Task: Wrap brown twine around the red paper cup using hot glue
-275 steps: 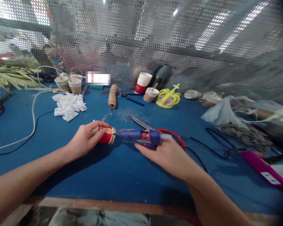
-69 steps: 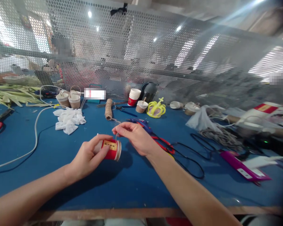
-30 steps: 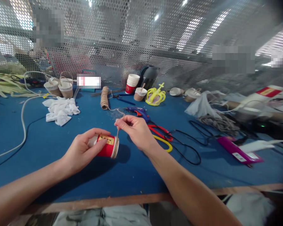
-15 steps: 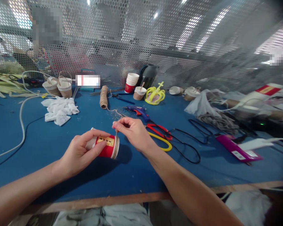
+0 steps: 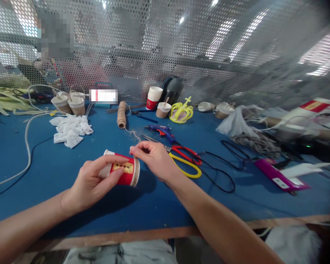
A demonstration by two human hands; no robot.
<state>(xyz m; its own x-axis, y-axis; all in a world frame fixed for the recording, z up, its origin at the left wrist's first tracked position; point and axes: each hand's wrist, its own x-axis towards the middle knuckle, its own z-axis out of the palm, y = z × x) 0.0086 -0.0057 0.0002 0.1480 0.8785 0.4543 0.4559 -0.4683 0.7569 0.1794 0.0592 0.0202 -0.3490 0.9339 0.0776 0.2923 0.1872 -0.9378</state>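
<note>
My left hand (image 5: 92, 179) is closed around a red and white paper cup (image 5: 129, 172), which lies on its side in the air with its rim toward the right. Twine is wound on the cup near that rim. The fingers of my right hand (image 5: 151, 157) pinch the twine at the top of the rim. From there the loose twine (image 5: 134, 135) runs back to a twine roll (image 5: 121, 115) on the blue table. Scissors (image 5: 188, 170) with red and yellow handles lie just right of my right hand.
A blue glue gun (image 5: 162, 131), pliers (image 5: 144, 116), a yellow crown-shaped basket (image 5: 180, 113) and stacked cups (image 5: 154, 98) stand or lie behind. White gloves (image 5: 70, 128) are at the left. Black cable and a purple box (image 5: 279, 176) lie right.
My right hand has dropped slightly closer to the cup's rim, and less twine shows between its fingers and the cup. More of the scissors' blades shows. The view has shifted slightly.
</note>
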